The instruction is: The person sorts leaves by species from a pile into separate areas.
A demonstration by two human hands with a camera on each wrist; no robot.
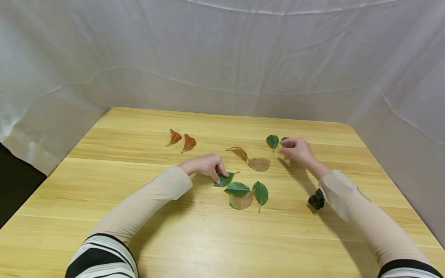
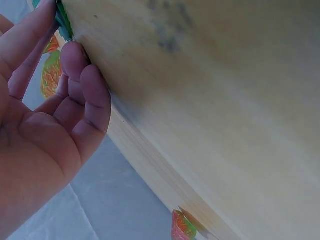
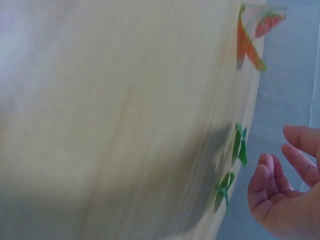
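My left hand (image 1: pixel 207 166) pinches a green leaf (image 1: pixel 227 178) with toothed edges, low over the table; the leaf's edge (image 2: pixel 65 22) shows at the fingertips in the left wrist view. Just in front lie two more green leaves, one sideways (image 1: pixel 237 189) overlapping a brownish leaf (image 1: pixel 241 201), the other lengthwise (image 1: pixel 260 193). At the far right, my right hand (image 1: pixel 297 150) hovers with loosely bent fingers and holds nothing. Beside it lie two green leaves, one in plain sight (image 1: pixel 272 141) and one partly hidden (image 1: pixel 284 139); the right wrist view shows the hand apart from them.
Two reddish leaves (image 1: pixel 175 137) (image 1: pixel 189 143) lie at the back left of the wooden table (image 1: pixel 174 239). Between the hands are a curled brown leaf (image 1: pixel 240 151) and a flatter one (image 1: pixel 259 164). A small black object (image 1: pixel 316 199) shows beside the right cuff. Pale cloth (image 1: pixel 222 58) surrounds the table's back and sides.
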